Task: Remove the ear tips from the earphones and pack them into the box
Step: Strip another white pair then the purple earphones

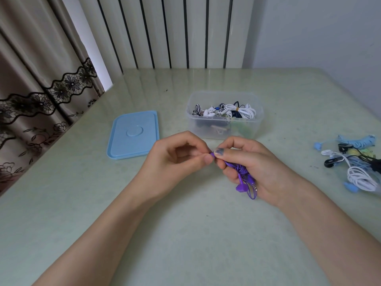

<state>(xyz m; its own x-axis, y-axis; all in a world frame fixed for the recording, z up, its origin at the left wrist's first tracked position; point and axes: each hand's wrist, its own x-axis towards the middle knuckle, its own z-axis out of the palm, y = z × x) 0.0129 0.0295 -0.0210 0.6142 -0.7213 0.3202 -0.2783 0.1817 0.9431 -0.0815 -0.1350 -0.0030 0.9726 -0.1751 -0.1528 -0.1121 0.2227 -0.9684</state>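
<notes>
From the head view, the coiled purple earphones (243, 172) are gripped in the right hand (253, 168), just in front of the clear plastic box (224, 129). One bud's soft tip is pinched by the left hand (181, 157). A gentle twist-and-pull is probably best, so the rubbery tip isn't torn. The smooth blue lid (134, 135) is left beside the box.

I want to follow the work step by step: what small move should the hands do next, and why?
Probably the left hand should pull the purple tip off. It already pinches that tip, while the right hand grips the coiled purple earphones, and the box stands open just behind.
</notes>
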